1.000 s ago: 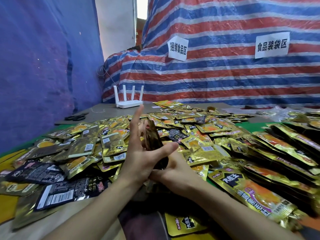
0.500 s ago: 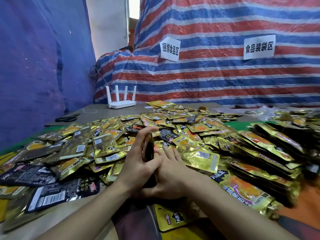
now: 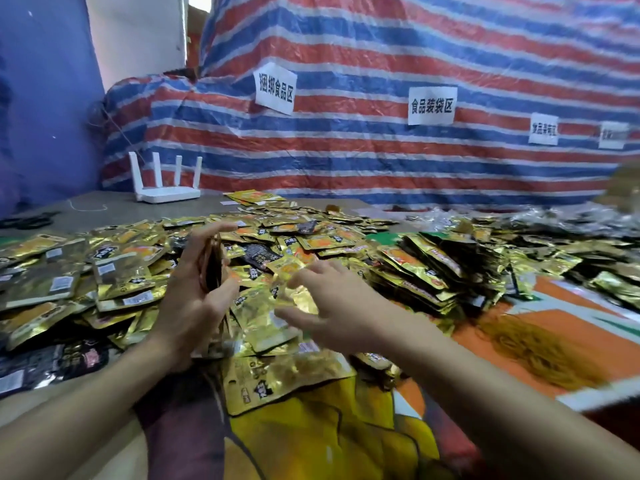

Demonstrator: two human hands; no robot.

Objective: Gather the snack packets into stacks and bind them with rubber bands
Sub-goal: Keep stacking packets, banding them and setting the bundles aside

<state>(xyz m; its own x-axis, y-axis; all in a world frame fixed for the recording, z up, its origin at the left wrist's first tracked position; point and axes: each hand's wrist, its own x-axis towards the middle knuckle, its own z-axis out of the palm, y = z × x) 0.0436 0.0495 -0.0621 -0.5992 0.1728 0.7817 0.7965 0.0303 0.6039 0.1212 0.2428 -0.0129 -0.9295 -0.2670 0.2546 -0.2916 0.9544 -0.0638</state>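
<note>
My left hand (image 3: 194, 296) grips a thin upright stack of snack packets (image 3: 212, 265), seen edge-on between thumb and fingers. My right hand (image 3: 332, 303) hovers to its right with fingers spread and loose, holding nothing, just over a loose gold packet (image 3: 266, 320). Gold and black packets (image 3: 114, 271) cover the table in a wide heap. A pile of tan rubber bands (image 3: 530, 351) lies on the orange mat at the right. Rows of overlapped packets (image 3: 426, 271) sit right of my right hand.
A white router (image 3: 166, 188) with several antennas stands at the back left on the grey table (image 3: 104, 209). Black scissors (image 3: 27, 220) lie at the far left. A striped tarp (image 3: 381, 150) with paper signs walls off the back.
My right hand has let go of the stack and moved right, fingers spread over the heap. My left hand keeps the stack upright. The camera has turned right.
</note>
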